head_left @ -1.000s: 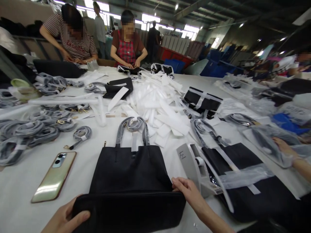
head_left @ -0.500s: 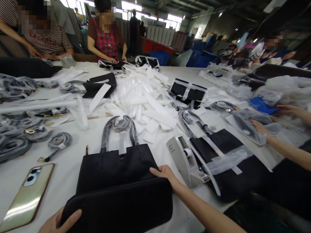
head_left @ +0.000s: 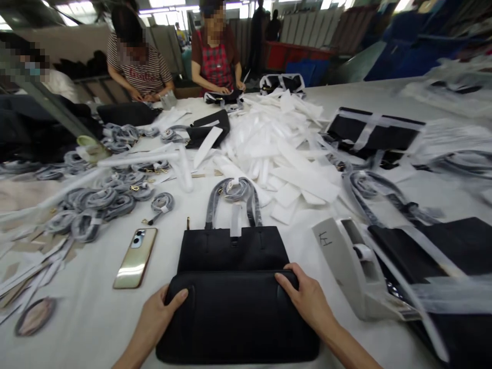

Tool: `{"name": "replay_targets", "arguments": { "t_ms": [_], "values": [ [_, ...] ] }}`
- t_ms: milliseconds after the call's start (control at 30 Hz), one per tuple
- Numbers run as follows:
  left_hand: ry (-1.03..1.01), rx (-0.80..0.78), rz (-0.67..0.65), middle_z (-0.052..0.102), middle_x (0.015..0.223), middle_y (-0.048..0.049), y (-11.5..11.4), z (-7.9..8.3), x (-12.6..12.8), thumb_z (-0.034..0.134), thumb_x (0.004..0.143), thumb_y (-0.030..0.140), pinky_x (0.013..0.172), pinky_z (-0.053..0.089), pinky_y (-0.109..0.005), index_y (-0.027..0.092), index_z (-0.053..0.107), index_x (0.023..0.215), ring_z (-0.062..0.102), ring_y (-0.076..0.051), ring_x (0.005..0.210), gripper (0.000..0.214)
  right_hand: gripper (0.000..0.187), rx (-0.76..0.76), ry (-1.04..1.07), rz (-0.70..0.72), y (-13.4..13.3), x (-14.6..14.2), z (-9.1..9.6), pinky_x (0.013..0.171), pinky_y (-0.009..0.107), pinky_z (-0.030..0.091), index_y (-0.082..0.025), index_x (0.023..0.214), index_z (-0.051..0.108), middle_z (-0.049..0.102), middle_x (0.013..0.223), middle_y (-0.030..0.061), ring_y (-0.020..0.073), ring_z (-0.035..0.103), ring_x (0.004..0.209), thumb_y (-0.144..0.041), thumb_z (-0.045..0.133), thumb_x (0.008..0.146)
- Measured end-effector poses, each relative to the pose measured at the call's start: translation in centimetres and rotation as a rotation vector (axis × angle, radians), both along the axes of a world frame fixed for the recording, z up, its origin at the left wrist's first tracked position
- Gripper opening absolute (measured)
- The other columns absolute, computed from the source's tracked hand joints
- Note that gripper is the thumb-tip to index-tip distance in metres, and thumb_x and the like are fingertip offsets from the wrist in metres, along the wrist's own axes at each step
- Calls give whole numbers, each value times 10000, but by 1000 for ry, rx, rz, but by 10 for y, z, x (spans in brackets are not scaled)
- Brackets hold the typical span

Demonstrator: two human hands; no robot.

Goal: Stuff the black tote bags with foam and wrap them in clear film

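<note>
A black handbag (head_left: 234, 287) lies flat on the white table (head_left: 88, 328) in front of me, its lower half folded up over the body. Its grey wrapped handles (head_left: 235, 197) point away from me. My left hand (head_left: 157, 312) grips the folded edge at the left corner, thumb on top. My right hand (head_left: 307, 300) holds the right corner of the fold, fingers curled over the edge. A gold phone (head_left: 136, 250) lies left of the bag. A grey tape dispenser (head_left: 355, 269) stands just right of my right hand.
A heap of white foam strips (head_left: 277, 154) fills the table's middle. Coiled grey straps (head_left: 96, 200) are piled at the left. More black bags (head_left: 442, 256) wrapped in plastic lie right. Two people (head_left: 217, 56) work at the far edge.
My view swung back left and tilted down. The bag's folded flap now sits squarer, and both hands have shifted onto its top corners.
</note>
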State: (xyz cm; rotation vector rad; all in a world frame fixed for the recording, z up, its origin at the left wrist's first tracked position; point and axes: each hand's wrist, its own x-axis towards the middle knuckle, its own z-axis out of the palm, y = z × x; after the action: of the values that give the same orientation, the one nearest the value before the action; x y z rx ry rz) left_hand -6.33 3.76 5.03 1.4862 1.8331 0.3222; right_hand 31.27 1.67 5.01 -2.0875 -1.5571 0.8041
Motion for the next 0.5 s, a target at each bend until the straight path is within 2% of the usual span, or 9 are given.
{"name": "replay_targets", "arguments": {
  "t_ms": [67,133,200,233,300,333,433,500],
  "values": [
    [169,161,-38,693,972,-116,-3,18,10,478,833,615,865,514,-459,143,633,1038,642,-315,950,538,356,-12,-41,26,3,2,-3,712,352,481,-255,977,552,691,807,28,261,677,780,-577,446,867],
    [358,467,-156,600,1216,-160,-6,38,31,478,878,516,977,431,-515,150,543,1241,548,-332,1144,519,348,-12,-74,32,2,3,-1,725,359,490,-254,986,542,692,818,32,267,680,801,-568,439,879],
    [467,734,-406,419,1444,-137,-10,51,58,491,894,422,1084,288,-545,225,410,1391,380,-333,1321,542,340,-4,-106,35,-1,1,3,742,364,500,-249,994,538,694,845,38,266,681,827,-556,433,893],
    [497,810,-551,359,1493,-110,-11,52,72,512,884,417,1110,217,-553,267,373,1419,323,-339,1355,573,339,-1,-131,39,-3,-1,5,742,367,507,-245,1002,541,695,858,44,265,682,830,-548,425,903],
    [534,913,-782,355,1504,-85,-12,42,94,579,824,501,1127,92,-564,301,358,1431,300,-370,1353,676,351,15,-237,55,-6,-4,9,736,390,521,-228,1043,561,697,877,69,272,682,821,-520,410,921],
    [553,956,-835,390,1484,-87,-11,31,101,604,781,564,1124,39,-572,300,372,1426,316,-391,1333,735,360,40,-321,66,-7,-6,11,750,412,525,-219,1082,574,699,912,93,286,680,845,-503,423,920],
    [605,1051,-870,497,1406,-82,-6,-15,109,611,743,621,1114,-19,-597,315,403,1410,388,-412,1267,763,406,195,-560,152,-6,-6,10,916,512,479,-239,1253,552,621,1227,167,351,589,1129,-423,504,894],
    [629,1115,-848,543,1365,-58,-4,-43,110,599,788,548,1119,1,-607,358,417,1395,446,-398,1231,661,459,265,-592,216,-6,-3,3,1015,545,417,-290,1360,466,492,1410,134,339,460,1295,-371,476,908]
  ]
}}
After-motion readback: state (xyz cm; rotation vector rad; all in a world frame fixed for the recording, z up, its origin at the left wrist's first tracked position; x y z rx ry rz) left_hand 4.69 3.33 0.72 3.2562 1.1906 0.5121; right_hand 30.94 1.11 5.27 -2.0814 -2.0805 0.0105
